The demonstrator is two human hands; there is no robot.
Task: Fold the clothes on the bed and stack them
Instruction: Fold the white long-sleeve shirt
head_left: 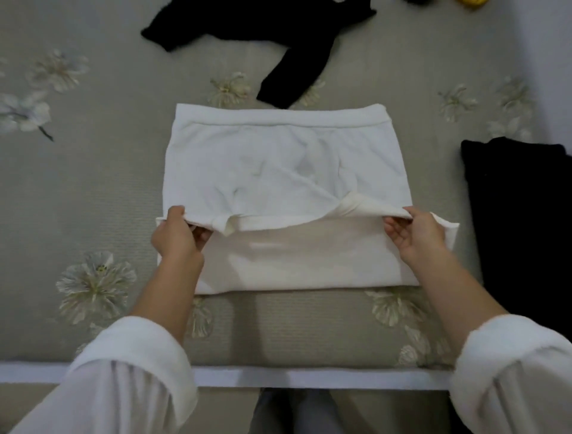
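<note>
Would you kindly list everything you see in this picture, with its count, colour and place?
white garment: one, white, centre of the bed, partly folded, upper layer lifted at its near edge
spread black garment: one, black, far side of the bed, unfolded
dark garment: one, black, right edge of the bed
yellow item: one, yellow, far right, mostly cut off, cannot tell what it is
bedspread: one, grey-green with pale flowers, under all the clothes
bed edge: one, white strip, along the near side
sleeves: two, white, bottom corners
left hand: one, pinches the lifted layer's left end
right hand: one, pinches its right end
</note>
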